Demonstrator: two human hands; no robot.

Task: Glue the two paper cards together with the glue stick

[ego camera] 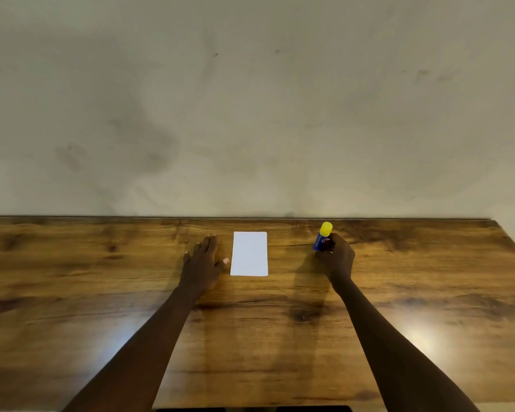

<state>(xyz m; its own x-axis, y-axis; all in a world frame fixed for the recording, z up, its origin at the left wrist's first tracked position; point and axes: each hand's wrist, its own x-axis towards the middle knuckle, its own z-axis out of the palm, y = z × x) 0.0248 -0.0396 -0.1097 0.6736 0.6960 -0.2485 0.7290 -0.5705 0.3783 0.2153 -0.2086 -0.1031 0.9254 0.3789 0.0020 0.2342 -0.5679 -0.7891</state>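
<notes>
Head view: one card (249,253); right fingers (329,245) grip one glue stick (323,234); left fingers (208,244) straight.

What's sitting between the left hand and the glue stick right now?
In the head view, a white paper card lies flat on the table between the left hand and the glue stick, which the right hand grips.
</notes>
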